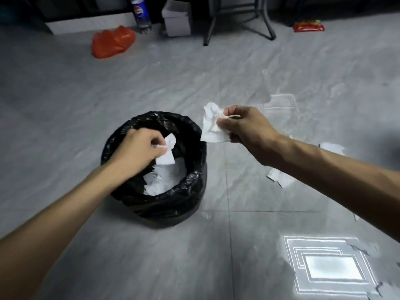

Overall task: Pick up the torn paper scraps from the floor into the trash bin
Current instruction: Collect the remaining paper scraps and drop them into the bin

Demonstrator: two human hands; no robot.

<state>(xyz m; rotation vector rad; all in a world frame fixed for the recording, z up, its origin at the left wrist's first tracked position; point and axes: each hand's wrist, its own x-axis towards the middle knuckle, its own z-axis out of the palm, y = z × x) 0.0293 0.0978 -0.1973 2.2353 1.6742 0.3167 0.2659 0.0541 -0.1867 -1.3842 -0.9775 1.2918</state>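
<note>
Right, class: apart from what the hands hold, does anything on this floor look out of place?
Yes. Torn white paper scraps lie on the grey tiled floor beside the right forearm, outside the black-lined trash bin. Further back, a crumpled orange plastic bag and a red snack packet also lie loose.

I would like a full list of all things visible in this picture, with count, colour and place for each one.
trash bin: one, black bag liner, centre of floor, white scraps inside
held scraps: two, white; small scrap over the bin, crumpled scrap right of the bin's rim
floor scraps: at least two, white; one and another by the right forearm
plastic bag: one, orange, far left
soda bottle: one, blue label, by far wall
box: one, white, beside bottle
metal stand: one, dark, far centre
snack packet: one, red, far right
left hand: pinching small scrap
right hand: pinching crumpled scrap
</note>
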